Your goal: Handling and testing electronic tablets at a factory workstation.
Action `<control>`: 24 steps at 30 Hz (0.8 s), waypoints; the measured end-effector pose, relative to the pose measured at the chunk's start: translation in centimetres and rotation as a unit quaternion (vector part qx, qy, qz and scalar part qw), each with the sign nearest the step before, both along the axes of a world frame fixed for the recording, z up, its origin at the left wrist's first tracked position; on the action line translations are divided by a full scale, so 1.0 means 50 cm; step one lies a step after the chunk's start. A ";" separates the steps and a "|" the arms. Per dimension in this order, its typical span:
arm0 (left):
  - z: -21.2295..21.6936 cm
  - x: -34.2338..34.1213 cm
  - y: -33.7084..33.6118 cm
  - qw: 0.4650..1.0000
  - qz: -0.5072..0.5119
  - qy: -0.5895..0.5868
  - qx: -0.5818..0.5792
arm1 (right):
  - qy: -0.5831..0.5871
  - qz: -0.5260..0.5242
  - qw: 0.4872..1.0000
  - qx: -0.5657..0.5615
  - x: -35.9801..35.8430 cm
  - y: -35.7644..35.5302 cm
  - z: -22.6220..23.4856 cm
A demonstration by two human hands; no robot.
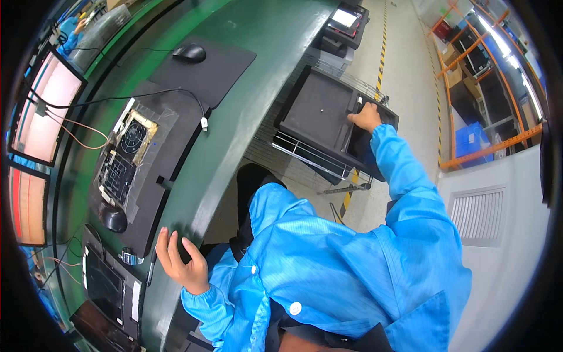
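Note:
My right hand (368, 117) reaches out to a black tray (319, 108) that rests on a wire cart. Its fingers are curled down at the narrow compartment along the tray's right side. A small white piece (359, 100) shows just beyond the fingertips; what they grip is hidden. Over the near edge of the green workbench (193, 202), my left hand (183, 264) hovers with fingers apart and nothing in it. Close to it on the bench lie a thin pen-like tool (152, 268) and a small blue-and-grey box (129, 256).
Black mats carry a taped fixture (130, 151), a computer mouse (111, 217) and a cable with a white plug (204, 124). Another mouse (190, 53) sits farther back. Two monitors (47, 108) line the left. The wire cart (311, 157) stands right of the bench, an orange rack (492, 146) beyond.

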State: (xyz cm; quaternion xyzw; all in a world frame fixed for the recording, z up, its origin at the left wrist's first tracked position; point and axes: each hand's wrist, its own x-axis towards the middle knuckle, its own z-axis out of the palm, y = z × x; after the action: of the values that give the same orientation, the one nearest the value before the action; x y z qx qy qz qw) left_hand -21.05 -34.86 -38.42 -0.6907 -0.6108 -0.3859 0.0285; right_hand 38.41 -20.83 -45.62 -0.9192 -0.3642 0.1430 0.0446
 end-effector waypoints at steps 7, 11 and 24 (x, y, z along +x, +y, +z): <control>0.002 -0.009 -0.002 0.998 -0.022 -0.042 0.031 | -0.106 0.000 0.987 0.123 0.178 -0.092 0.113; 0.031 -0.007 -0.006 0.993 -0.025 -0.113 -0.015 | 0.020 0.030 0.990 0.135 0.222 -0.145 0.140; 0.106 -0.018 0.056 0.334 -0.426 -0.801 -0.256 | -0.065 0.772 0.477 0.416 -0.540 -0.032 0.499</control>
State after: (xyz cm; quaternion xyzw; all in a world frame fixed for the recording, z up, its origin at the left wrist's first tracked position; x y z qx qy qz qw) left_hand -21.93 -32.04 -33.11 -0.1893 -0.0310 -0.5378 -0.8210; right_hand 11.42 -22.45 -20.69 -0.1481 -0.9453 -0.1083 0.2698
